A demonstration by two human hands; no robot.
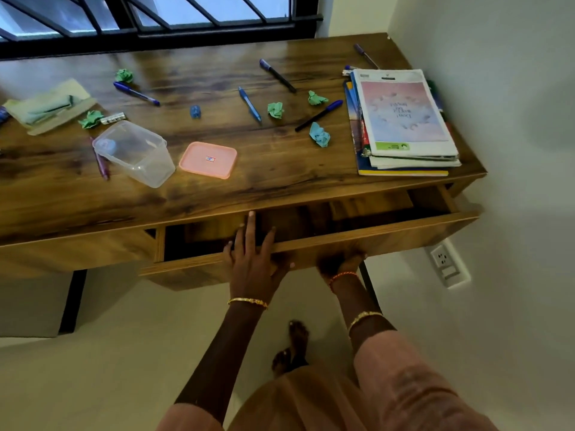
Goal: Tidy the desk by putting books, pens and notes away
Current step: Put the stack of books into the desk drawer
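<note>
The left hand (253, 256) is laid with spread, straight fingers over the front panel of the pulled-out wooden drawer (389, 236), fingertips reaching inside. The right hand (340, 259) is hooked under that panel's lower edge; its fingers are hidden. On the brown wooden desk (217, 188), scattered blue pens (249, 104), crumpled green paper notes (275, 110) and a stack of books (404, 119) at the right end are seen.
</note>
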